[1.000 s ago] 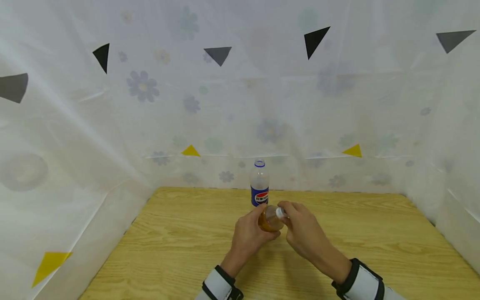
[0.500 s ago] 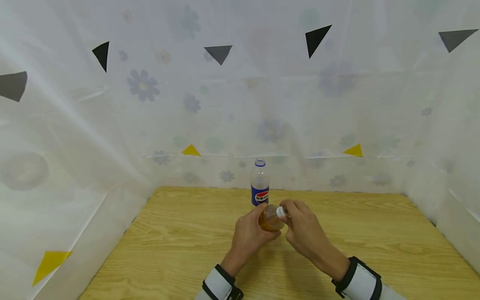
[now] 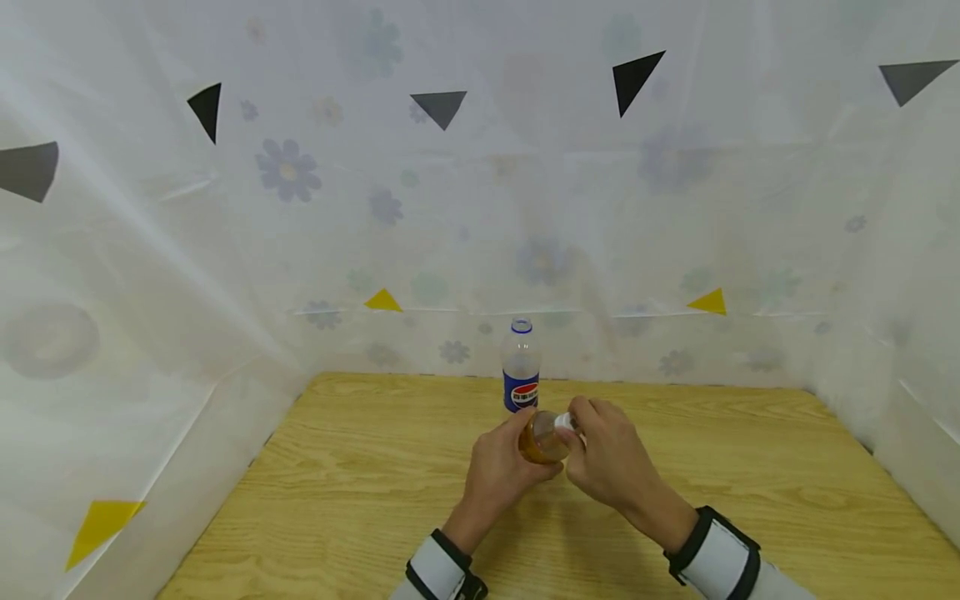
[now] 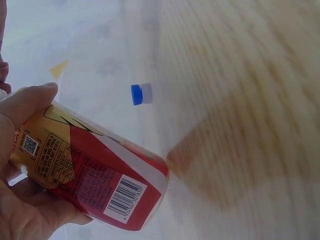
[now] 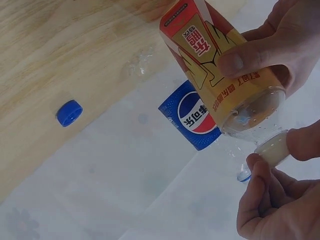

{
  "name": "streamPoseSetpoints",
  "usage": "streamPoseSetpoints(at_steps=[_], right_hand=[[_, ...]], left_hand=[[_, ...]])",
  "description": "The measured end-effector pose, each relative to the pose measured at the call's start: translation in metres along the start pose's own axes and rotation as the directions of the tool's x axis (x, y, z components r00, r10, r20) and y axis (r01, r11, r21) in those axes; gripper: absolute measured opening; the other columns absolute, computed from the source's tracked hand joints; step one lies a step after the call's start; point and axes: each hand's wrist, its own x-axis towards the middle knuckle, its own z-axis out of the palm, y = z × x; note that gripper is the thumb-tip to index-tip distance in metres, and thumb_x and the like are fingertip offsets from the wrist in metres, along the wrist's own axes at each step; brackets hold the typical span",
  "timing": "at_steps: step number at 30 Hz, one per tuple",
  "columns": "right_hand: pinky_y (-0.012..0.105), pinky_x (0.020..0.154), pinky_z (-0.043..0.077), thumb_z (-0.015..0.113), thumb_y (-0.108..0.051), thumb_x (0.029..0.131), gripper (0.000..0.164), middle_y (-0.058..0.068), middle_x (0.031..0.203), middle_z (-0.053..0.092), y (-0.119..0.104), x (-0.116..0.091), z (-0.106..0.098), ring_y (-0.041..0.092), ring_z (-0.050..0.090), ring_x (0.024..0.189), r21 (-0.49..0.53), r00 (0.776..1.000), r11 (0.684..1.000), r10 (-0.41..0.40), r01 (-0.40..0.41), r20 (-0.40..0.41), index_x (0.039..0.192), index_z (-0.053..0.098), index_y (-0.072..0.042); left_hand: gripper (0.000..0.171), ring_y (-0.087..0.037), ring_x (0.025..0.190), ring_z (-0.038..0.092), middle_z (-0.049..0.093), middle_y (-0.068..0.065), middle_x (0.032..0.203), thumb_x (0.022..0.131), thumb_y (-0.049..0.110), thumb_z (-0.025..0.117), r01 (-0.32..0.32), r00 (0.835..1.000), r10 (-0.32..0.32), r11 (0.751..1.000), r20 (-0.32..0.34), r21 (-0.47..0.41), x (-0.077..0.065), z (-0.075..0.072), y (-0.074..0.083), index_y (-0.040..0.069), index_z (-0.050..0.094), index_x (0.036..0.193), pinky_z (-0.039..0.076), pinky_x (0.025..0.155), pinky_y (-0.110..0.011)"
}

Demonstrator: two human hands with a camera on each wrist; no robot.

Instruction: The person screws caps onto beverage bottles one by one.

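Note:
My left hand (image 3: pixel 498 462) grips a drink bottle (image 3: pixel 542 439) round its body. In the left wrist view this bottle (image 4: pixel 105 170) shows a red and gold label with a barcode. It is tilted, its neck towards my right hand (image 3: pixel 615 467). Thumb and fingers of that hand pinch the white cap (image 5: pixel 273 149) at the bottle's mouth; whether the cap is loose I cannot tell. Just behind stands an uncapped clear bottle (image 3: pixel 521 367) with a blue Pepsi label, its lower end hidden by the held bottle and my left hand.
A blue bottle cap (image 5: pixel 69 113) lies on the wood-grain table (image 3: pixel 337 500); my left hand and the bottles appear to hide it from the head view. White flower-patterned sheeting (image 3: pixel 480 208) with black, grey and yellow triangles encloses the table at the back and sides.
My right hand has turned slightly at the white cap, its fingers and thumb shifting a little. The left hand and the held bottle stay almost where they were. The Pepsi bottle has not moved.

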Motion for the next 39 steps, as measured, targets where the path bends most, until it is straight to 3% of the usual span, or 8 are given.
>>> streamPoseSetpoints(at_steps=[16, 29, 32, 34, 37, 39], right_hand=[[0.02, 0.052, 0.032, 0.077, -0.012, 0.084, 0.029, -0.002, 0.062, 0.045, 0.003, 0.001, 0.002, 0.006, 0.035, 0.057, 0.03, 0.999, 1.0, 0.01, -0.009, -0.046, 0.073, 0.051, -0.011], [0.023, 0.056, 0.036, 0.075, -0.017, 0.089, 0.023, -0.005, 0.067, 0.046, 0.0, 0.0, -0.001, 0.009, 0.04, 0.061, 0.012, 0.995, 0.996, 0.093, -0.093, 0.027, 0.078, 0.056, -0.01], [0.031, 0.063, 0.05, 0.074, -0.022, 0.092, 0.021, 0.003, 0.081, 0.061, -0.003, -0.001, -0.004, 0.017, 0.056, 0.072, 0.007, 0.988, 0.991, 0.135, -0.136, 0.079, 0.094, 0.064, -0.003], [0.043, 0.074, 0.056, 0.073, -0.028, 0.093, 0.036, 0.013, 0.098, 0.067, -0.006, -0.001, -0.006, 0.027, 0.065, 0.089, 0.02, 0.979, 0.986, 0.163, -0.166, 0.121, 0.114, 0.065, 0.001], [0.058, 0.088, 0.055, 0.074, -0.03, 0.093, 0.057, 0.024, 0.123, 0.064, -0.009, -0.003, -0.01, 0.042, 0.062, 0.113, 0.057, 0.971, 0.981, 0.173, -0.185, 0.167, 0.137, 0.057, 0.001], [0.058, 0.088, 0.054, 0.075, -0.023, 0.092, 0.055, 0.024, 0.126, 0.064, -0.01, -0.003, -0.012, 0.042, 0.061, 0.116, 0.079, 0.972, 0.982, 0.154, -0.17, 0.179, 0.14, 0.056, -0.001]], left_hand=[[0.068, -0.017, 0.102, 0.073, 0.074, -0.001, 0.118, 0.072, 0.03, 0.093, -0.015, 1.0, 0.014, 1.0, -0.015, -0.014, -0.001, 0.001, 0.001, 0.02, 0.062, 0.132, 0.06, 0.082, -0.029], [0.067, -0.018, 0.103, 0.073, 0.074, -0.001, 0.119, 0.072, 0.03, 0.093, 0.003, 1.0, -0.003, 1.0, -0.01, -0.021, -0.001, 0.001, 0.001, 0.02, 0.063, 0.131, 0.06, 0.083, -0.031], [0.067, -0.018, 0.103, 0.073, 0.074, -0.001, 0.118, 0.072, 0.029, 0.094, -0.006, 1.0, 0.006, 1.0, -0.012, -0.025, -0.001, 0.001, 0.001, 0.02, 0.063, 0.131, 0.06, 0.083, -0.03], [0.066, -0.018, 0.102, 0.073, 0.074, -0.001, 0.118, 0.072, 0.029, 0.093, -0.012, 1.0, 0.012, 1.0, -0.016, -0.026, -0.002, 0.001, 0.0, 0.02, 0.063, 0.13, 0.06, 0.081, -0.03], [0.066, -0.018, 0.101, 0.073, 0.075, -0.001, 0.117, 0.072, 0.028, 0.093, -0.017, 1.0, 0.016, 1.0, -0.02, -0.024, -0.002, 0.0, 0.0, 0.019, 0.063, 0.13, 0.06, 0.08, -0.03], [0.066, -0.018, 0.1, 0.073, 0.075, -0.002, 0.117, 0.072, 0.028, 0.093, -0.018, 1.0, 0.017, 1.0, -0.023, -0.019, -0.003, 0.0, 0.0, 0.019, 0.063, 0.13, 0.06, 0.08, -0.03]])
